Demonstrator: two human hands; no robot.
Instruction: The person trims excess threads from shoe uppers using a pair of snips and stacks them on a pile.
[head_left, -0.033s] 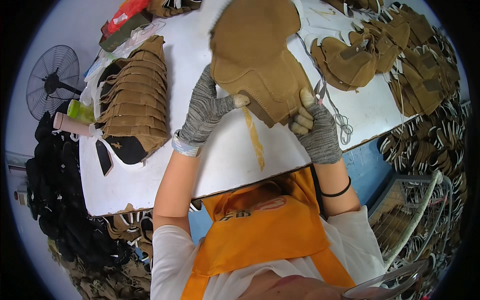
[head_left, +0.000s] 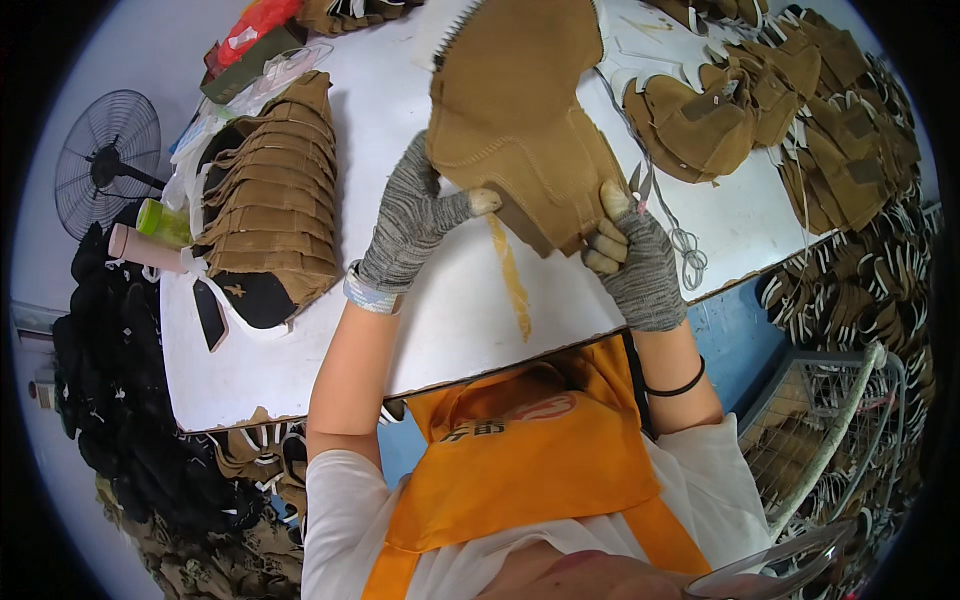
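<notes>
A brown suede boot upper (head_left: 525,120) with stitched seams and a white fuzzy edge at its top left is held up over the white table. My left hand (head_left: 425,205), in a grey fingerless-style glove with pale fingertips, pinches its lower left edge, the thumb in front. On the lower right edge, my right hand (head_left: 635,250), gloved the same way, grips the upper with curled fingers. The other fingers of my left hand are hidden behind the piece. Just beside my right hand lie small scissors (head_left: 643,185) with a dark cord.
A row of stacked brown uppers (head_left: 270,190) lies on the left of the white table (head_left: 440,330). More brown uppers (head_left: 700,125) are piled at the right. A black fan (head_left: 108,150) stands beyond the left edge, and a wire cart (head_left: 800,420) stands at the lower right.
The boot upper has shifted and tilted slightly, and more of the jagged white edge at its top left shows. Both hands keep their grip.
</notes>
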